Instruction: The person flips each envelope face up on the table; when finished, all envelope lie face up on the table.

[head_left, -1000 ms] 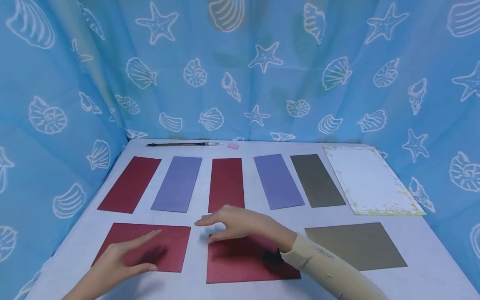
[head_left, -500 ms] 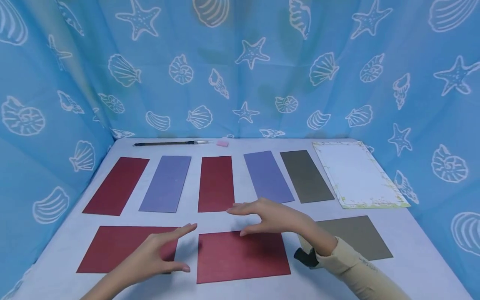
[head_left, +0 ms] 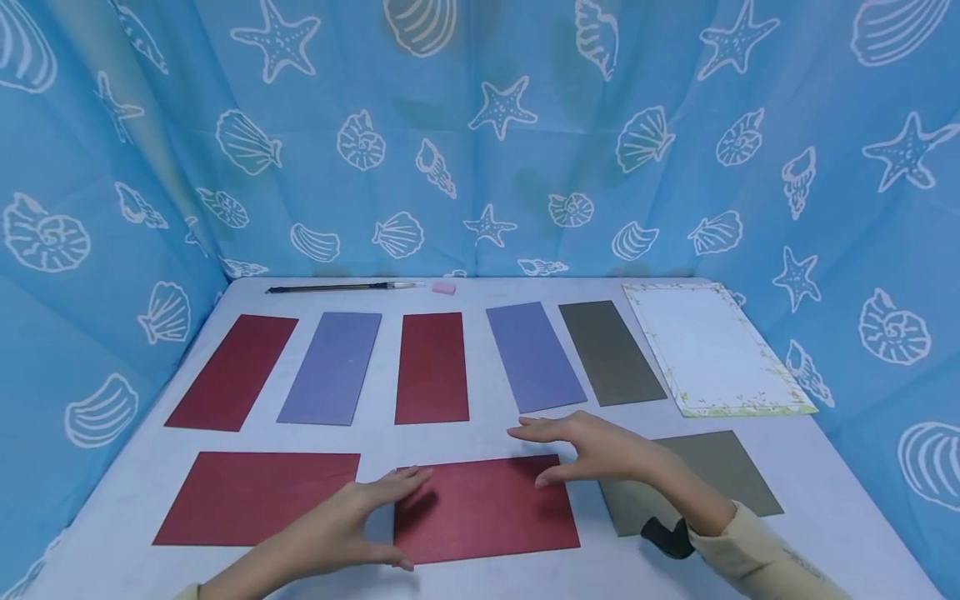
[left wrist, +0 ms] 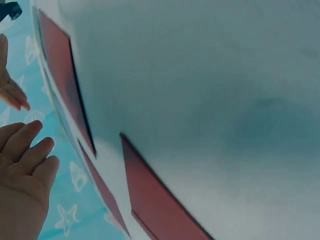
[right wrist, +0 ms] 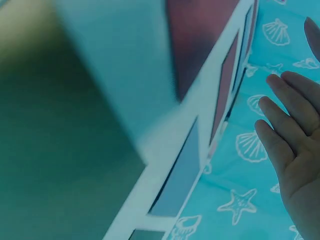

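A dark red rectangular card lies flat on the white table in the middle of the front row. My left hand hovers at its left edge, thumb and fingers spread apart. Over its right edge is my right hand, also with thumb and fingers apart. Neither hand holds anything. Another red card lies to the left, partly behind my left hand. On the right an olive-brown card is partly covered by my right forearm. In the right wrist view the right hand's fingers are extended.
Behind lies a row of upright-set cards: red, purple, red, purple and olive-brown. A white sheet with a floral border is at right. A brush and pink block lie along the back.
Both hands have moved rightward, the left from over the left red card to the middle one, the right toward the olive-brown card. The head view has shifted slightly; the cards keep their layout.
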A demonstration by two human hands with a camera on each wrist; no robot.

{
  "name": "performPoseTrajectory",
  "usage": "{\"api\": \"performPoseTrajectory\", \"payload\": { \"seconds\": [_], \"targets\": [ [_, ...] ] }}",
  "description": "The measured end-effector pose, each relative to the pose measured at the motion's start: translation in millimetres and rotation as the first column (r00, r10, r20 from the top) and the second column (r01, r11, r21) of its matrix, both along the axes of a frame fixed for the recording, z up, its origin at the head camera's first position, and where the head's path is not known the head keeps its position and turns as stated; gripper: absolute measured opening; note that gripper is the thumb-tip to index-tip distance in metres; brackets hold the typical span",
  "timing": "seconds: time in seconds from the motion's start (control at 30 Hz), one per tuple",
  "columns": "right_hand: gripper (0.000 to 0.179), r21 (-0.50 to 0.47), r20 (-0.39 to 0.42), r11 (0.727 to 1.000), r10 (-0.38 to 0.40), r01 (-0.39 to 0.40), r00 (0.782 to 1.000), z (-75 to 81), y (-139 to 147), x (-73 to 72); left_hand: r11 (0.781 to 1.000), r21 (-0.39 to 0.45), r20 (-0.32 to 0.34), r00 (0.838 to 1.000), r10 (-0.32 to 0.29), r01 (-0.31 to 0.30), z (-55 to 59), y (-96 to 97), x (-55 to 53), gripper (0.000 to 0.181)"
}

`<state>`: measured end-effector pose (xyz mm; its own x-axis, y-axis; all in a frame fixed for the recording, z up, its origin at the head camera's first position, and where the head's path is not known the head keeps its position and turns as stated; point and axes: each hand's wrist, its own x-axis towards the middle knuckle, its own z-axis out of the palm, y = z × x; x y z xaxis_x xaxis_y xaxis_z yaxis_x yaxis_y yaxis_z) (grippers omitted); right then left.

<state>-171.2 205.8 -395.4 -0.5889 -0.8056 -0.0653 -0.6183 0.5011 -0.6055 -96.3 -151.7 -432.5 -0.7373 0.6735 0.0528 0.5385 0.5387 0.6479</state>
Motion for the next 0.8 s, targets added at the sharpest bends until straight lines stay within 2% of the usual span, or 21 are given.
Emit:
{"api": "performPoseTrajectory", "payload": {
  "seconds": [0.13,0.3,0.4,0.6,0.8],
  "targets": [
    [0.066,0.028,0.022,0.999,-0.021,0.02,1.0,-5.2,11,2.9,1.0,-0.019,0.009,1.0,-0.022,0.022,-3.6,2.7,0.3,0.088],
    [0.064,0.061,0.02,0.998,-0.029,0.028,0.999,-14.7,22,5.0,0.999,-0.024,-0.035,0.999,-0.035,0.034,-6.7,3.4,-0.1,0.087],
    [0.062,0.067,0.015,0.998,-0.014,0.013,1.0,-20.3,25,5.0,0.999,-0.038,-0.064,0.998,-0.028,0.026,-7.8,1.5,-0.7,0.086],
    [0.061,0.056,0.044,0.998,0.037,-0.039,0.998,-25.2,28,6.3,0.991,-0.137,-0.047,0.999,-0.005,-0.001,-9.2,0.1,-3.0,0.085],
    [0.061,0.083,0.078,0.994,0.06,-0.067,0.995,-25.6,27,8.5,0.983,-0.182,-0.054,0.999,0.0,-0.009,-9.1,1.5,-4.1,0.082]
  ]
}}
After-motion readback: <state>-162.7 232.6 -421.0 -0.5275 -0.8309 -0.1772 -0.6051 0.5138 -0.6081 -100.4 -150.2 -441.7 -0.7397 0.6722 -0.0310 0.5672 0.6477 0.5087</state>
